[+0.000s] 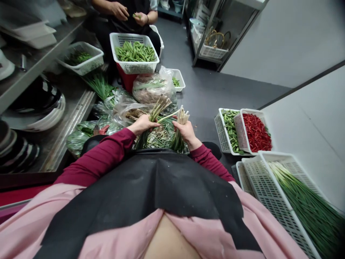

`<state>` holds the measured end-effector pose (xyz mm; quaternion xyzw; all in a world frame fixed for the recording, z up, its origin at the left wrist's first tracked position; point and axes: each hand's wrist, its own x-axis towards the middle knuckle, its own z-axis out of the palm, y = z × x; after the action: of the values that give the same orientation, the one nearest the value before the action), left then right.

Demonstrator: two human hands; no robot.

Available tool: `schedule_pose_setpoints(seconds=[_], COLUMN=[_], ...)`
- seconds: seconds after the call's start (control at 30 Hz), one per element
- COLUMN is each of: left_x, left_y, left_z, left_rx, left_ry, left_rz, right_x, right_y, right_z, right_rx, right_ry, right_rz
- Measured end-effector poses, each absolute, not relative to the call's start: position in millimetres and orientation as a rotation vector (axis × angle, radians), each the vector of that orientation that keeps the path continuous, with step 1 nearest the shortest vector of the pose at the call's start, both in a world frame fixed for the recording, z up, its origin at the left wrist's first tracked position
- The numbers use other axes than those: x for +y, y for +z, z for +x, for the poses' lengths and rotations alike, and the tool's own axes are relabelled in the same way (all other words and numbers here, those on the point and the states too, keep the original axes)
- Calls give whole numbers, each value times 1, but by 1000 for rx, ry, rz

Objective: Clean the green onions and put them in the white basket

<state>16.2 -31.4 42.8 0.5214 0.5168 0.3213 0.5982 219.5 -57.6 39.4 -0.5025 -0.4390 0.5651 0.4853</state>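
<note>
My left hand [142, 124] is closed around a bunch of spring onions [159, 107], their brownish root ends pointing up and away from me. In my right hand [186, 131] is another bunch of spring onions [183, 116], with clean white ends upward and green leaves hanging below. A single pale stalk [168, 117] stretches between the two hands, its ends close to the fingers of both. Beneath them lies a heap of green leaves and straw-coloured trimmings [161, 138]. Just beyond my left hand, more root ends [134, 113] show in an open plastic bag.
A co-worker's hands [120, 10] are above a white basket of green peppers [157, 67]. A filled plastic bag [151, 88] sits before it. To my right stand baskets of green peppers [221, 135], red chillies [239, 133] and long spring onions [260, 180]. Metal shelving [67, 36] with dishes borders my left.
</note>
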Motion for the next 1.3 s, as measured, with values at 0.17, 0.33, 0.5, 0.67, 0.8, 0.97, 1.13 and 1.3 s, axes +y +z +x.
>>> schedule_pose_setpoints(seconds=[0.17, 0.33, 0.5, 0.67, 0.8, 0.97, 1.13, 1.3], left_x=[-46, -34, -28, -31, -31, -35, -45, -48], left_y=[51, 48, 50, 47, 46, 51, 54, 57], left_z=[38, 22, 27, 46, 49, 42, 42, 44], left_rx=[943, 789, 662, 781, 856, 841, 907, 1002], left_ry=[632, 715, 755, 839, 923, 855, 769, 758], left_rz=[1158, 892, 821, 801, 839, 820, 1087, 1363], right_x=[-51, -55, -65, -61, -56, -56, -59, -63], right_y=[53, 58, 51, 40, 32, 35, 40, 36], right_z=[219, 234, 210, 189, 193, 206, 213, 211], right_rx=[-936, -953, -1115, -1210, -1278, -1080, -886, -945], right_ry=[1295, 1401, 1467, 1418, 1374, 1487, 1513, 1513], right_rz=[-1175, -1108, -1069, -1102, -1215, -1183, -1144, -1144])
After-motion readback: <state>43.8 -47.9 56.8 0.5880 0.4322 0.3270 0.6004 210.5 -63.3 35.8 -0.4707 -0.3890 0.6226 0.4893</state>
